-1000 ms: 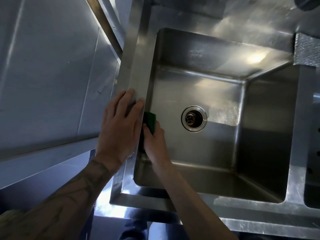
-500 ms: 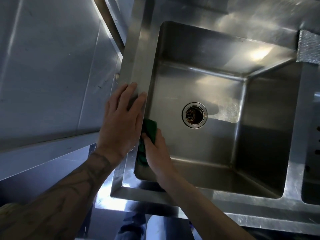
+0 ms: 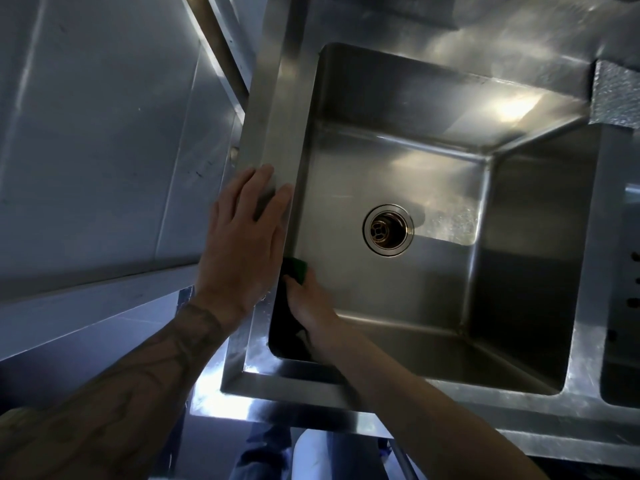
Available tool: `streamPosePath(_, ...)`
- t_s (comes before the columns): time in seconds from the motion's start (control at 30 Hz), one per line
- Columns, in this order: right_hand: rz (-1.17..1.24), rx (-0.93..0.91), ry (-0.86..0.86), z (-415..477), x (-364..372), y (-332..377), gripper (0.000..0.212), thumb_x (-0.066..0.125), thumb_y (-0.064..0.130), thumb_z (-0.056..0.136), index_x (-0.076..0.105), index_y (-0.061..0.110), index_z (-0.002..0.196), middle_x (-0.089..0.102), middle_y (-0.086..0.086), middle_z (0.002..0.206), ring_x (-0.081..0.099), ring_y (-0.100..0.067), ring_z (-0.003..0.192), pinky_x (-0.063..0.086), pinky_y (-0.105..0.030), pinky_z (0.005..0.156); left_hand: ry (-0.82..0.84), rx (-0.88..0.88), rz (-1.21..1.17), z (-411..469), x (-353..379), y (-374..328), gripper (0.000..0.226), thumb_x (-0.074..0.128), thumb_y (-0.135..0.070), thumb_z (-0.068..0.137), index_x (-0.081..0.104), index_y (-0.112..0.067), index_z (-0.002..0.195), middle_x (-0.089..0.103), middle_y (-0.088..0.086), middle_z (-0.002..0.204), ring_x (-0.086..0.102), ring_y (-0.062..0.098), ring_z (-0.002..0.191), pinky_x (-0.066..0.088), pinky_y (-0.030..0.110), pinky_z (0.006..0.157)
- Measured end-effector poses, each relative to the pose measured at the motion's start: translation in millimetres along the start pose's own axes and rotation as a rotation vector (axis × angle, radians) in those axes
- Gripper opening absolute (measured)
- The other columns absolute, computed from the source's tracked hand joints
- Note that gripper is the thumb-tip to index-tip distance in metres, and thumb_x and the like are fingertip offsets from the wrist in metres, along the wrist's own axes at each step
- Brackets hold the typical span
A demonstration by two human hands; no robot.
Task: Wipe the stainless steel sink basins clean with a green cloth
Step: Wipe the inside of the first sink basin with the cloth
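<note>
The right hand (image 3: 311, 306) has drawn the cloth (image 3: 298, 270) along the left wall of the basin (image 3: 304, 188) toward its near edge, from level with the drain (image 3: 388, 230) to nearer than it; less green shows now.

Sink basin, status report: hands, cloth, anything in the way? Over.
Left hand flat on sink rim. Right hand holds green cloth against the left wall of the basin. No object seen between cloth and drain.
</note>
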State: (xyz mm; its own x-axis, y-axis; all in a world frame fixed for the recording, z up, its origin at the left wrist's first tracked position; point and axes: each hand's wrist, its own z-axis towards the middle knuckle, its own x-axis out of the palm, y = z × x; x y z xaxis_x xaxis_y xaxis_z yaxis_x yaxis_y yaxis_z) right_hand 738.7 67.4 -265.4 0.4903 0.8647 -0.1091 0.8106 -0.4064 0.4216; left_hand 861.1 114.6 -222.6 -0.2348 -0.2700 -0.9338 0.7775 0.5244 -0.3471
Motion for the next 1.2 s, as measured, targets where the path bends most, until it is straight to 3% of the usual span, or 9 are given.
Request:
streamPosePath(0.07,0.014,0.01,0.01,-4.3,-1.3,5.7,0.04,0.048,0.034,0.102,0.047,0.027,0.141,0.057,-0.013,0.138,0.058,-0.032,0.12,0.045,-0.034,0.098,0.0,-0.004,-0.006,-0.6,-0.8,-2.0,0.038,0.046,-0.023,0.11,0.059,-0.008,0.143,0.047,0.021,0.157,0.039,0.041,0.147,0.047,0.059,0.112)
streamPosePath(0.17,0.103,-0.058,-0.002,-38.8,-9.0,12.6,0.023,0.05,0.032,0.101,0.055,0.037,0.124,0.064,-0.003,0.122,0.064,-0.022,0.107,0.053,-0.041,0.098,0.005,-0.001,-0.008,-0.8,-0.9,-1.5,0.038,0.044,-0.023,0.111,0.06,-0.008,0.142,0.048,0.021,0.156,0.04,0.041,0.146,0.047,0.06,0.111)
streamPosePath(0.3,0.199,-0.132,-0.019,-58.3,-10.6,11.2,0.019,0.049,0.024,0.106,0.055,0.038,0.116,0.066,0.005,0.109,0.064,-0.007,0.091,0.047,-0.014,0.067,0.022,-0.005,-0.005,-1.1,-0.5,-1.3,0.039,0.046,-0.023,0.11,0.058,-0.008,0.144,0.046,0.021,0.157,0.039,0.041,0.147,0.047,0.06,0.112)
streamPosePath(0.5,0.143,-0.003,-0.033,36.6,6.4,-5.9,0.033,0.052,0.023,0.099,0.062,0.022,0.13,0.07,-0.009,0.124,0.066,-0.03,0.117,0.052,-0.043,0.104,0.014,-0.001,0.004,-1.4,0.5,-0.3,0.038,0.048,-0.019,0.108,0.058,-0.008,0.143,0.045,0.02,0.158,0.039,0.041,0.147,0.047,0.058,0.111)
streamPosePath(0.6,0.281,-0.001,-0.071,80.5,9.3,-6.4,0.029,0.057,0.026,0.089,0.07,0.023,0.115,0.076,-0.013,0.111,0.072,-0.034,0.104,0.057,-0.054,0.097,0.021,0.002,0.01,-1.3,1.8,0.5,0.039,0.046,-0.021,0.109,0.058,-0.007,0.144,0.045,0.021,0.159,0.039,0.042,0.147,0.046,0.058,0.112)
streamPosePath(0.73,0.34,-0.055,-0.136,146.2,-8.1,28.3,0.046,0.06,0.046,0.074,0.07,0.03,0.117,0.076,-0.007,0.111,0.073,-0.032,0.101,0.059,-0.054,0.094,0.027,0.011,0.0,-1.3,2.7,2.1,0.043,0.041,-0.027,0.11,0.056,-0.008,0.146,0.046,0.022,0.158,0.04,0.043,0.147,0.046,0.06,0.111)
streamPosePath(0.97,0.326,-0.282,-0.274,201.2,-64.6,166.5,0.065,0.062,0.052,0.072,0.069,0.016,0.125,0.075,-0.012,0.115,0.071,-0.034,0.104,0.058,-0.054,0.095,0.025,0.01,0.01,-2.2,5.3,4.6,0.041,0.048,-0.028,0.107,0.053,-0.01,0.144,0.046,0.022,0.157,0.041,0.044,0.147,0.049,0.063,0.108)
streamPosePath(1.07,0.382,-0.335,-0.284,173.1,-72.1,192.6,0.05,0.065,0.039,0.089,0.068,0.009,0.129,0.074,-0.014,0.119,0.071,-0.031,0.107,0.057,-0.05,0.098,0.037,0.012,0.021,-2.1,5.1,4.6,0.043,0.046,-0.032,0.106,0.05,-0.012,0.145,0.046,0.021,0.157,0.039,0.043,0.147,0.049,0.063,0.109)
streamPosePath(1.2,0.382,-0.539,-0.345,109.0,-61.8,183.1,0.014,0.062,0.036,0.094,0.065,0.032,0.107,0.073,-0.003,0.112,0.069,-0.022,0.105,0.054,-0.049,0.099,0.036,0.015,0.024,-1.4,4.5,4.8,0.043,0.044,-0.031,0.108,0.051,-0.011,0.145,0.046,0.022,0.157,0.039,0.043,0.147,0.048,0.062,0.11)
